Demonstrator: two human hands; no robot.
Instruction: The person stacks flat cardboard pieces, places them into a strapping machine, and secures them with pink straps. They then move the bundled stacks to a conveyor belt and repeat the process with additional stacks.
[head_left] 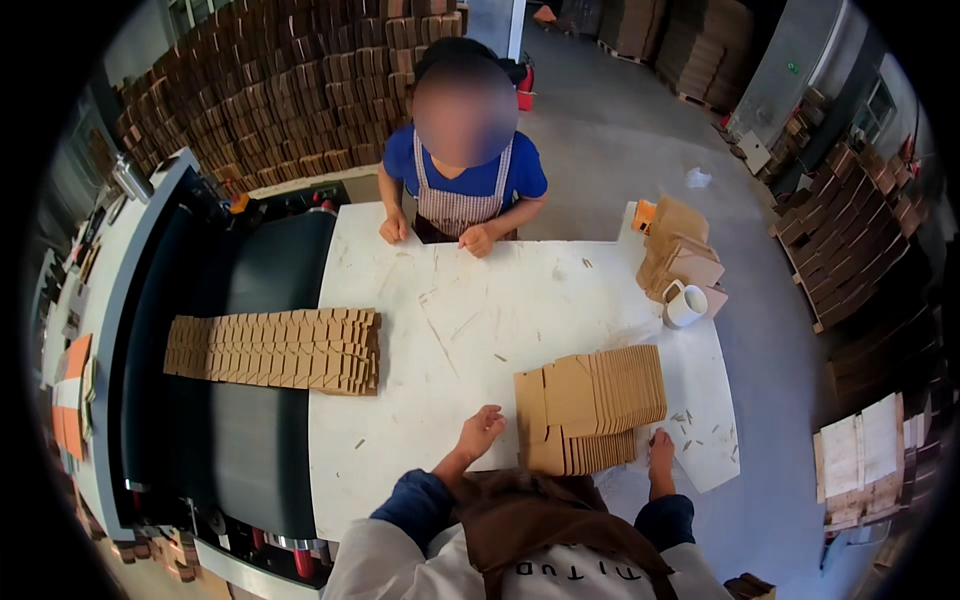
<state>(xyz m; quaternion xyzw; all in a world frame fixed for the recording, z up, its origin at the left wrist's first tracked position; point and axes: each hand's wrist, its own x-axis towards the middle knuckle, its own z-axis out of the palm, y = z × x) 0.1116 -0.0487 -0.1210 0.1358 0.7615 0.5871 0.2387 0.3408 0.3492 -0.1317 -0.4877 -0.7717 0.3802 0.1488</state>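
A fanned stack of folded brown cardboard blanks [625,385] lies on the white table in front of me, in two overlapping rows. My left hand [482,434] is just left of the stack, fingers loosely bent and holding nothing, with a small gap to the cardboard. By the stack's right end is my right hand [661,462], its fingers loosely extended near the lower row; whether they touch it I cannot tell. On the left, a long overlapping row of similar cardboard pieces [270,348] runs from the dark conveyor belt [260,440] onto the table.
Across the white table [420,290] stands a co-worker in a blue shirt [460,190], both hands at its far edge. A white mug [684,305] and some cardboard pieces [690,262] sit at the right edge. Small scraps [695,425] are scattered about. Stacked cardboard [300,90] lines the back.
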